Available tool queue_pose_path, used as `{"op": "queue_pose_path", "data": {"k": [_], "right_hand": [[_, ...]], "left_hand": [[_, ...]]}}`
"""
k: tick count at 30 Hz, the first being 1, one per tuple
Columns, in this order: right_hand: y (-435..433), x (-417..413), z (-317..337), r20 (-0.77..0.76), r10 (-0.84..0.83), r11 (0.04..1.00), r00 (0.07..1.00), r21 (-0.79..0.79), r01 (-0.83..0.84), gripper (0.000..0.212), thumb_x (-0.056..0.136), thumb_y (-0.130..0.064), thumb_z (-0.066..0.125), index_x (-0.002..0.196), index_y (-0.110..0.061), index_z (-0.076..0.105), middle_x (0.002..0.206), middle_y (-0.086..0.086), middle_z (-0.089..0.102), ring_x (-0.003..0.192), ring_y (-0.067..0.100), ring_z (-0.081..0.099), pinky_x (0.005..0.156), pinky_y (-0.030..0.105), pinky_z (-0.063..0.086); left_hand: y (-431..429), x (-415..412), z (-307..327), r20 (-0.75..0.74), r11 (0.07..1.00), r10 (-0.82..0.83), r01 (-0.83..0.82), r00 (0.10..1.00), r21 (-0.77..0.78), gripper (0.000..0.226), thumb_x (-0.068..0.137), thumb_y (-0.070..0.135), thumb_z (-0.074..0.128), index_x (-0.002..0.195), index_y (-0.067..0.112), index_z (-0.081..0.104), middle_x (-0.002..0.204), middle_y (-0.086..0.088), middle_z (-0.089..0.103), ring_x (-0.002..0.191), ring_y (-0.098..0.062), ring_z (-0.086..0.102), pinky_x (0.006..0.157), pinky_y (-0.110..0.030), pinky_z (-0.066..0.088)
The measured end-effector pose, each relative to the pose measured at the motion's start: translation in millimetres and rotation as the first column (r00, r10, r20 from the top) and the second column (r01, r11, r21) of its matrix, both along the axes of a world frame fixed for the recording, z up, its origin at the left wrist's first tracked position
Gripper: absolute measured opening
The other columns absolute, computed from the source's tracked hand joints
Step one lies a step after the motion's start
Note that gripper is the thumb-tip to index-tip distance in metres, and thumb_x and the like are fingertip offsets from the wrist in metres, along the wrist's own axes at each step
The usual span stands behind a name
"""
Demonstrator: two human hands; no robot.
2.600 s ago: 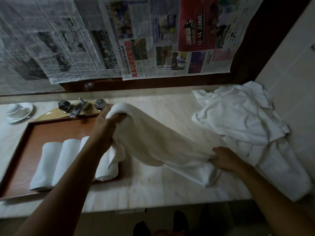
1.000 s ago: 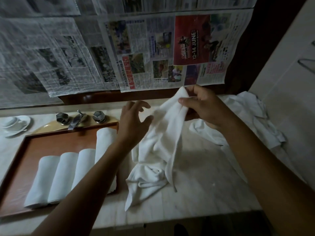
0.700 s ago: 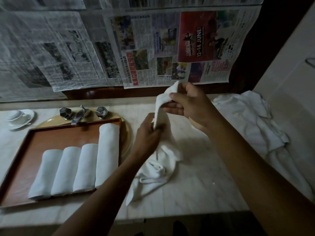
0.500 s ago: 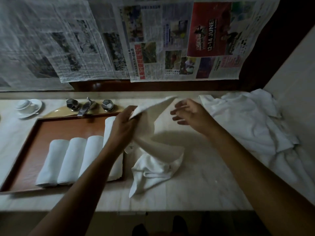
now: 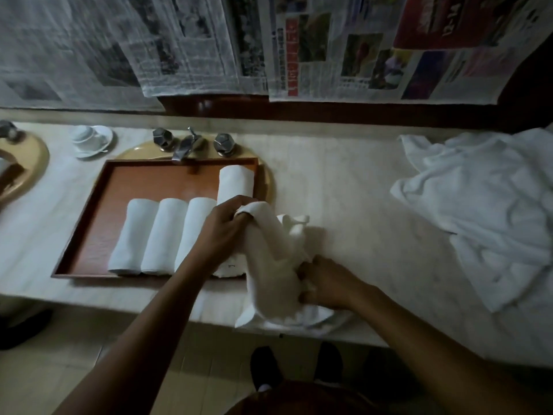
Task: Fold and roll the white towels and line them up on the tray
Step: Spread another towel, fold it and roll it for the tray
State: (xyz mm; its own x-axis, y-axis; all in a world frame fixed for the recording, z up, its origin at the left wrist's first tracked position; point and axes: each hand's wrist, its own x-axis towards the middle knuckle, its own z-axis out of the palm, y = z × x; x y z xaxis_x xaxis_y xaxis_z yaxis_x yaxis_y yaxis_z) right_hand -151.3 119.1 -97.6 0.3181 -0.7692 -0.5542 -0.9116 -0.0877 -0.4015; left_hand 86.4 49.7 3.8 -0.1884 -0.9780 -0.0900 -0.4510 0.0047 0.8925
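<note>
A loose white towel (image 5: pixel 272 265) lies bunched on the marble counter just right of the brown tray (image 5: pixel 92 211). My left hand (image 5: pixel 223 232) grips its upper corner above the tray's right edge. My right hand (image 5: pixel 326 281) grips the towel's lower part near the counter's front edge. Several rolled white towels (image 5: pixel 163 235) lie side by side on the tray; the rightmost roll (image 5: pixel 236 182) reaches farther back and is partly hidden by my left hand.
A pile of unfolded white towels (image 5: pixel 490 211) covers the counter's right end. A faucet (image 5: pixel 187 143) with two knobs stands behind the tray, a white cup and saucer (image 5: pixel 91 139) to its left. Newspaper sheets hang on the wall behind.
Both hands have come down from mid-air to the counter. My right hand, open half a second ago, now grips the towel's lower part. The view has tilted down.
</note>
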Motion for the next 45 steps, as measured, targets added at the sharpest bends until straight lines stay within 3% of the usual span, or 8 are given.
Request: {"op": "queue_pose_path", "data": {"k": [4, 9, 15, 22, 27, 30, 35, 45], "right_hand": [[57, -19, -6, 0.142, -0.031, 0.986, 0.989, 0.165, 0.007, 0.046, 0.094, -0.06, 0.062, 0.126, -0.028, 0.07, 0.124, 0.001, 0.069, 0.11, 0.018, 0.064, 0.086, 0.025, 0.045], [92, -60, 3, 0.2, -0.416, 0.906, 0.887, 0.178, 0.385, 0.032, 0.09, -0.042, 0.076, 0.115, -0.024, 0.075, 0.114, -0.007, 0.072, 0.107, 0.016, 0.069, 0.079, 0.012, 0.048], [82, -44, 60, 0.307, -0.484, 0.856, 0.82, -0.032, 0.517, 0.11, 0.061, -0.068, 0.087, 0.152, -0.048, 0.029, 0.147, -0.023, 0.041, 0.128, 0.001, 0.044, 0.101, 0.029, 0.044], [94, -6, 20, 0.092, -0.439, 0.891, 0.894, 0.173, 0.42, 0.04, 0.097, -0.046, 0.063, 0.125, -0.017, 0.066, 0.116, 0.002, 0.071, 0.105, 0.021, 0.068, 0.086, 0.031, 0.049], [102, -27, 34, 0.197, -0.532, 0.846, 0.823, 0.111, 0.521, 0.021, 0.102, -0.032, 0.057, 0.083, -0.034, 0.064, 0.085, -0.008, 0.067, 0.086, 0.017, 0.067, 0.066, 0.018, 0.045], [97, -49, 44, 0.148, -0.524, 0.85, 0.839, 0.022, 0.527, 0.033, 0.1, -0.027, 0.058, 0.068, -0.032, 0.052, 0.08, -0.003, 0.062, 0.082, 0.021, 0.064, 0.068, 0.032, 0.044], [92, -81, 55, 0.149, -0.578, 0.798, 0.802, -0.103, 0.594, 0.007, 0.096, -0.021, 0.062, 0.096, -0.022, 0.069, 0.095, 0.004, 0.07, 0.091, 0.026, 0.065, 0.077, 0.036, 0.05], [77, -109, 76, 0.177, -0.618, 0.663, 0.766, -0.406, 0.629, 0.02, 0.092, -0.006, 0.062, 0.101, -0.024, 0.058, 0.095, -0.002, 0.065, 0.086, 0.02, 0.062, 0.068, 0.024, 0.042]], "left_hand": [[7, -22, -23, 0.096, 0.996, -0.085, 0.087, 0.992, -0.012, 0.017, 0.102, 0.024, 0.059, 0.105, 0.03, 0.075, 0.1, 0.02, 0.073, 0.095, 0.008, 0.065, 0.077, -0.015, 0.052], [25, -57, -37, 0.205, 0.929, -0.357, 0.369, 0.911, -0.02, 0.016, 0.099, 0.024, 0.062, 0.107, 0.027, 0.076, 0.1, 0.014, 0.073, 0.091, 0.002, 0.068, 0.077, -0.026, 0.057], [54, -100, -30, 0.292, 0.833, -0.538, 0.552, 0.79, 0.041, 0.015, 0.089, 0.018, 0.07, 0.103, 0.021, 0.077, 0.092, 0.002, 0.076, 0.081, -0.013, 0.067, 0.071, -0.026, 0.049], [49, -71, -39, 0.374, 0.758, -0.643, 0.625, 0.668, 0.186, 0.012, 0.089, 0.019, 0.069, 0.1, 0.022, 0.066, 0.087, 0.006, 0.068, 0.078, -0.012, 0.064, 0.064, -0.023, 0.05], [38, -34, -56, 0.379, 0.729, -0.68, 0.633, 0.627, 0.26, 0.01, 0.09, 0.025, 0.076, 0.093, 0.031, 0.069, 0.083, 0.013, 0.069, 0.074, 0.0, 0.065, 0.062, -0.017, 0.048], [39, -25, -64, 0.423, 0.756, -0.643, 0.619, 0.639, 0.215, 0.004, 0.097, 0.026, 0.07, 0.101, 0.024, 0.072, 0.088, 0.011, 0.068, 0.077, -0.002, 0.065, 0.063, -0.015, 0.047], [25, -10, -71, 0.468, 0.83, -0.536, 0.541, 0.703, 0.137, 0.01, 0.101, 0.027, 0.065, 0.106, 0.022, 0.073, 0.097, 0.006, 0.072, 0.085, -0.013, 0.067, 0.075, -0.026, 0.05], [12, -17, -47, 0.204, 0.931, -0.358, 0.365, 0.911, 0.002, 0.017, 0.104, 0.036, 0.059, 0.093, 0.029, 0.07, 0.089, 0.008, 0.071, 0.081, -0.002, 0.068, 0.064, -0.018, 0.053]]}}
